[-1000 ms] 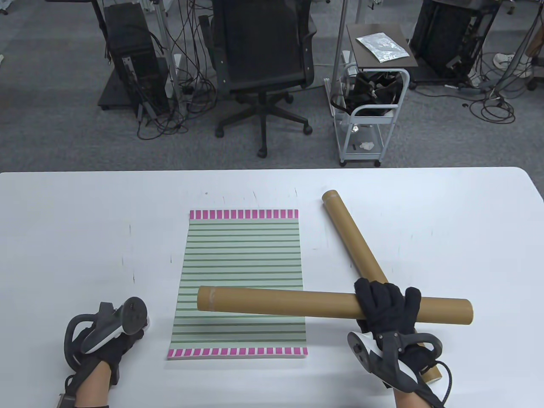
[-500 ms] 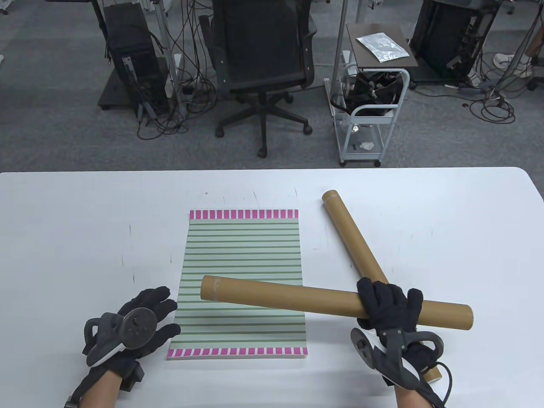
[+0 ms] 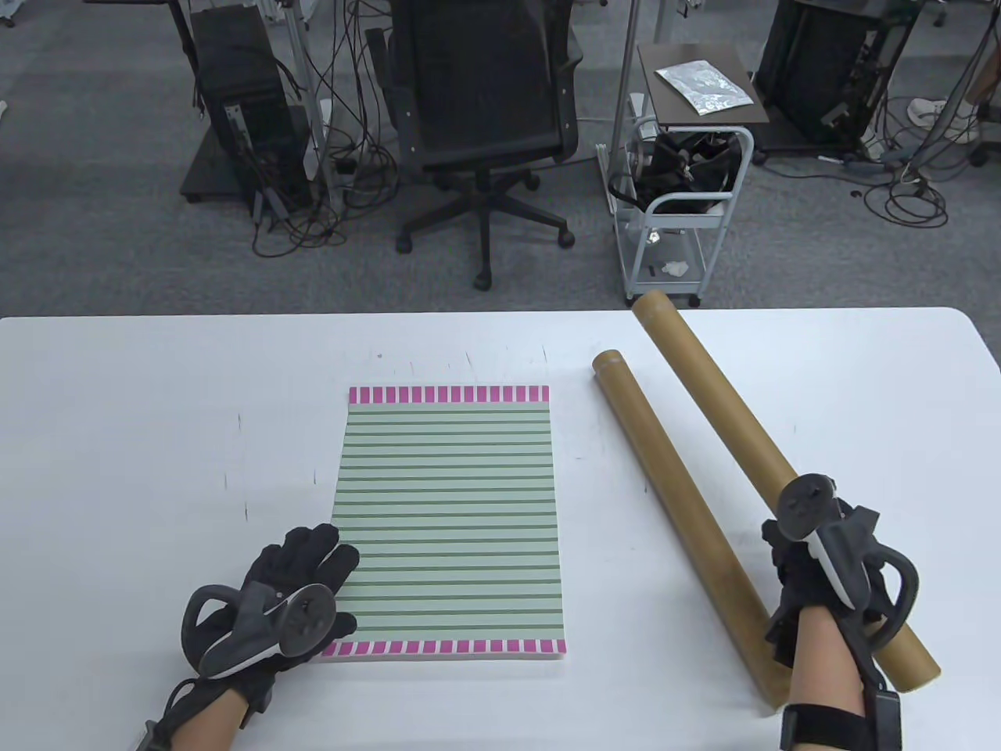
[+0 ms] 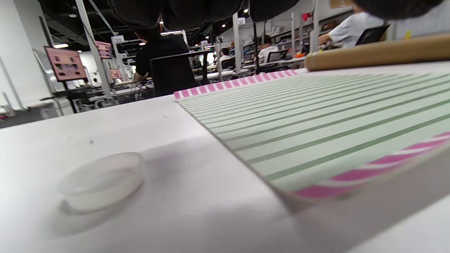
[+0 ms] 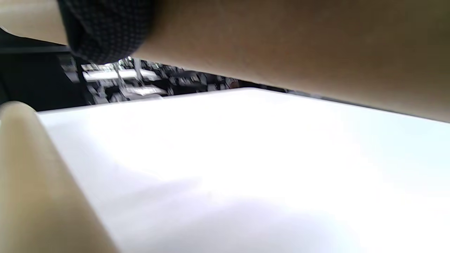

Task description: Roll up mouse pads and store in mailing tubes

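Observation:
A green-striped mouse pad (image 3: 446, 508) with pink end bands lies flat in the middle of the table. My left hand (image 3: 324, 559) rests with straight fingers on the pad's near left edge; the pad (image 4: 316, 123) fills the left wrist view. My right hand (image 3: 791, 565) grips a brown mailing tube (image 3: 719, 415) near its near end, held just above the table and pointing away. The right wrist view has that tube (image 5: 281, 52) across the top with a gloved finger (image 5: 105, 28) curled on it. A second mailing tube (image 3: 672, 516) lies on the table just left of it, roughly parallel.
A small clear round cap (image 4: 102, 179) sits on the table left of the pad, seen only in the left wrist view. Beyond the white table's (image 3: 156, 407) far edge stand an office chair (image 3: 485, 117) and a small cart (image 3: 680, 195).
My right hand swung its tube from crosswise over the pad to the right, alongside the lying tube. My left hand moved forward and right onto the pad's near left corner.

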Demonstrator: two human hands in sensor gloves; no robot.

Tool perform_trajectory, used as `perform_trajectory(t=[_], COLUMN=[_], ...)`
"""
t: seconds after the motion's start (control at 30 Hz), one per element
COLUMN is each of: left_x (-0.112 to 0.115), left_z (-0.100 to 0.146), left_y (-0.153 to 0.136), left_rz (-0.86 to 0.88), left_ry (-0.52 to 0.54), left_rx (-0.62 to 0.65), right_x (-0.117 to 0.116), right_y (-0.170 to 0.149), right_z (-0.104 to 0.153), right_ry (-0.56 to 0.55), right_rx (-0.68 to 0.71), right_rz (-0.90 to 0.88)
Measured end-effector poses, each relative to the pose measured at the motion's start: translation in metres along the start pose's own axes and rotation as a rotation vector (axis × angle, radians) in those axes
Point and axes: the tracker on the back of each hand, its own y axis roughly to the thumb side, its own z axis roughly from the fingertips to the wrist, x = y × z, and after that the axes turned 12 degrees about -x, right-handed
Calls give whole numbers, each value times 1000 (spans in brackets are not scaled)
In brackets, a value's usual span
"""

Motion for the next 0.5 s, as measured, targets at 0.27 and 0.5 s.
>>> perform_trajectory(t=[0.27, 0.5], left_x=[9, 9], left_z=[-5, -4], left_y=[0, 3], left_rz=[-58, -79], left_ry=[-42, -39], left_rx=[-24, -30], right_x=[-37, -55], right_y=[-7, -2], right_z=[-44, -69], right_ry=[202, 420], right_rx=[-55, -20], right_rz=[128, 29])
